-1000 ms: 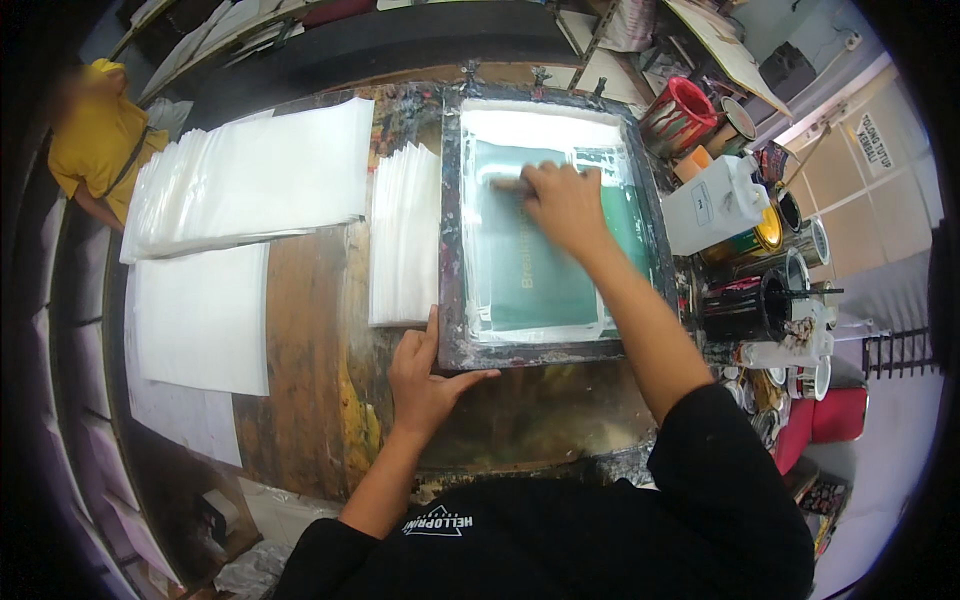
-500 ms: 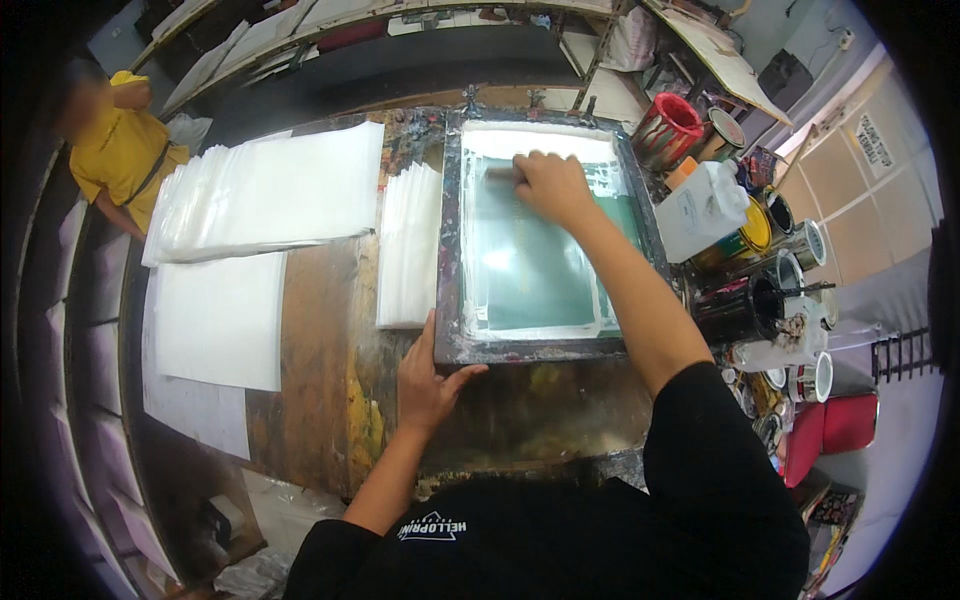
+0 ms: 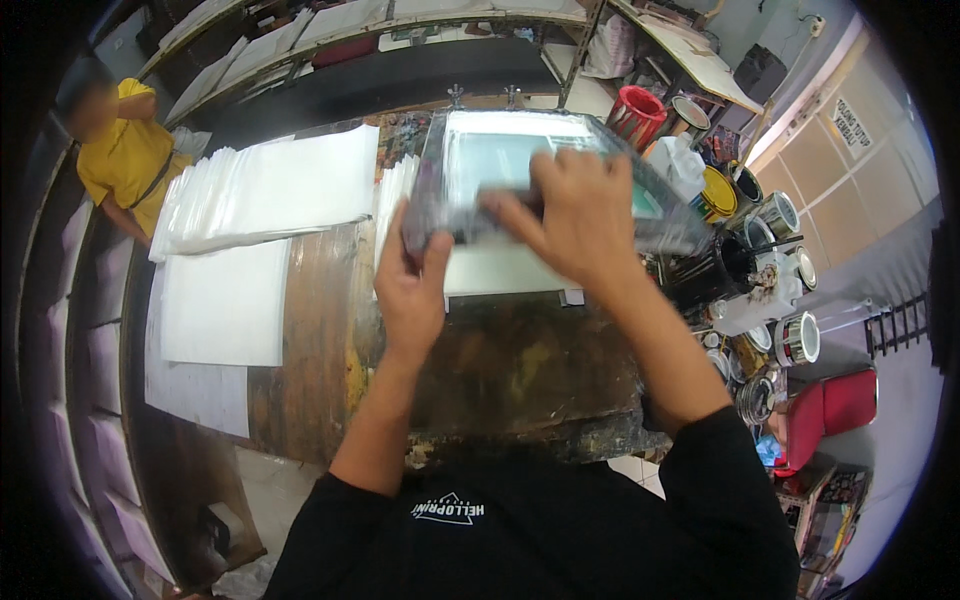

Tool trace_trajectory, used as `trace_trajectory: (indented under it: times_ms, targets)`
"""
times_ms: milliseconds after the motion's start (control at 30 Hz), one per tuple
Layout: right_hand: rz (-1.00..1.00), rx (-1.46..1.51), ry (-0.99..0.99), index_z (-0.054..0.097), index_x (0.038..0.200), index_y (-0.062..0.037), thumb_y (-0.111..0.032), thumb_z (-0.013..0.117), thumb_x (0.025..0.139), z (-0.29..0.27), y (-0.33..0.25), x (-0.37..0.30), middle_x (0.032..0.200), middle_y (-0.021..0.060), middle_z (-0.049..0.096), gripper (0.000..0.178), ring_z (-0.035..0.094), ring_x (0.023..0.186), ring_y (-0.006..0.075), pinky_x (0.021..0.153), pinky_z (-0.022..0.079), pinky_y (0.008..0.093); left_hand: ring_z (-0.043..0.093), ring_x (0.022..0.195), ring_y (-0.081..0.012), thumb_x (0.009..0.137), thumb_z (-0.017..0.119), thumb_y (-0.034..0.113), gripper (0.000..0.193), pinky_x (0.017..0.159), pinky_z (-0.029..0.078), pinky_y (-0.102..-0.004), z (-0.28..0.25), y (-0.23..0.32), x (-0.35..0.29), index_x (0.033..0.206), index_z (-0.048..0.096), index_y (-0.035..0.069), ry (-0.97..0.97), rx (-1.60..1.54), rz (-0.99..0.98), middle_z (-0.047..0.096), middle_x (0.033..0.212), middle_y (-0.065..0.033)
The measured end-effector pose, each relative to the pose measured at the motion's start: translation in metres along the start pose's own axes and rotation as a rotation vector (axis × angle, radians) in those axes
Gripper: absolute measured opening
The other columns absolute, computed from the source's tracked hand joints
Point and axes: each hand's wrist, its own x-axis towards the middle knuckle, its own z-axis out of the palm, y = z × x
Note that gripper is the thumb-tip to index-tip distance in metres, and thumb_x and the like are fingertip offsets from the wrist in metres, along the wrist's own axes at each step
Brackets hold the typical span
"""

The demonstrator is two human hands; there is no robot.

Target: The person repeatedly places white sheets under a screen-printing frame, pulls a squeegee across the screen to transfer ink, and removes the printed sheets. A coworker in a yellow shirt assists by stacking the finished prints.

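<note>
While the stained table (image 3: 490, 365) lies below, the screen frame (image 3: 500, 165) tilts, its near edge raised above a white sheet (image 3: 500, 274). The left hand (image 3: 411, 292) pinches the near left corner between thumb and fingers; the right hand (image 3: 588, 215), over the near edge, is wrapped around a dark, motion-blurred squeegee (image 3: 527, 203).

screen (image 3: 492, 162): pale green, white-edged; sheets (image 3: 300, 182): white; table (image 3: 490, 365): brown, yellow-smeared; bucket (image 3: 636, 118): red
</note>
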Motion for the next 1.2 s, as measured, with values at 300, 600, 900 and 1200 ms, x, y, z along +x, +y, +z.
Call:
trace_trajectory:
  times_ms: [300,600,900,1200]
  targets:
    - [0.031,0.023,-0.027,0.071,0.072,-0.0041,-0.075,0.047,0.096,-0.013,0.035,0.117,0.064,0.0135,0.063,0.078,0.065,0.063,0.0326,0.064,0.048,0.0458,0.064,0.094,-0.0313,0.099,0.069,0.02,0.033,0.08,0.054,-0.0412,-0.031,-0.055,-0.027,0.123,0.067,-0.003,-0.067,0.825,-0.038,0.064,0.107,-0.017]
    - [0.169,0.101,-0.136,0.068,0.063,-0.0034,-0.067,0.044,0.101,-0.024,0.043,0.151,0.054,0.0113,0.06,0.078,0.059,0.053,0.0247,0.06,0.05,0.0418,0.061,0.096,-0.0374,0.092,0.074,0.02,0.035,0.08,0.05,-0.0485,-0.03,-0.078,-0.019,0.119,0.065,0.0,-0.005,1.156,0.029,0.061,0.103,-0.0169]
    - [0.136,0.101,-0.127,0.069,0.059,-0.001,-0.069,0.045,0.099,-0.027,0.039,0.139,0.058,0.0181,0.064,0.082,0.066,0.06,0.0342,0.064,0.052,0.0464,0.064,0.085,-0.0367,0.092,0.072,0.019,0.015,0.075,0.051,-0.0486,-0.029,-0.077,-0.01,0.092,0.069,0.005,-0.017,1.169,0.041,0.064,0.089,-0.0135]
    - [0.072,-0.024,-0.11,0.077,0.077,0.0027,-0.073,0.037,0.099,-0.02,0.052,0.15,0.08,0.0273,0.072,0.088,0.073,0.082,0.0421,0.075,0.056,0.0502,0.068,0.065,-0.0314,0.091,0.075,0.028,0.033,0.065,0.051,-0.0408,-0.005,-0.026,0.071,0.081,0.074,-0.003,0.029,0.563,0.023,0.071,0.074,-0.0208]
